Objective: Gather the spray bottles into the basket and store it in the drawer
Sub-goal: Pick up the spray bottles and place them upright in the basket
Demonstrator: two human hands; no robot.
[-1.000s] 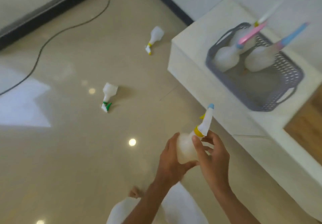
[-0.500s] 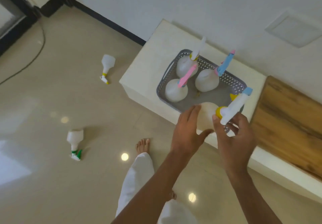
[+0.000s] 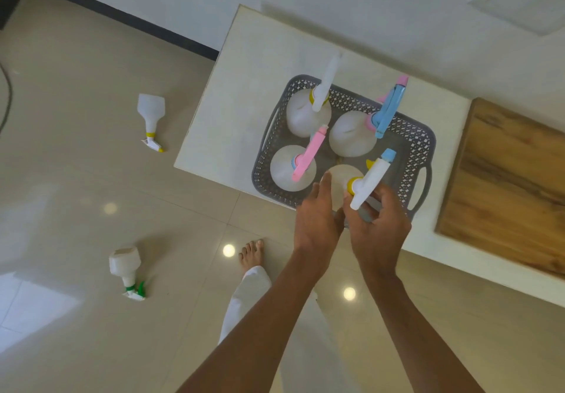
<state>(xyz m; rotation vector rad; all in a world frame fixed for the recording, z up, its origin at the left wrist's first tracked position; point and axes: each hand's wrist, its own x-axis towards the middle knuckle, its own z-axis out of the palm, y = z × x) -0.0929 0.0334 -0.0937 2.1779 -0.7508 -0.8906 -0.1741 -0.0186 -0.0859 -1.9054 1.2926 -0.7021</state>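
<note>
A grey perforated basket [image 3: 422,145] stands on a low white cabinet top [image 3: 244,86]. Three white spray bottles stand in it: one with a white trigger head [image 3: 305,114], one with a blue and pink head [image 3: 351,135], one with a pink head [image 3: 287,169]. A fourth bottle [image 3: 342,178], with a white head, yellow collar and blue tip, is over the basket's near right part. My left hand [image 3: 318,221] cups its body. My right hand [image 3: 379,227] grips it below the trigger head. Two more bottles lie on the floor, one yellow-trimmed [image 3: 149,117], one green-trimmed [image 3: 127,267].
A wooden panel [image 3: 504,184] covers the cabinet top to the right of the basket. The glossy tiled floor [image 3: 76,178] spreads to the left. My bare foot [image 3: 252,253] and white trouser leg stand close to the cabinet's front. A dark skirting runs along the wall.
I have stepped up to the cabinet, and both hands have carried the bottle from over the floor to over the basket's near right part.
</note>
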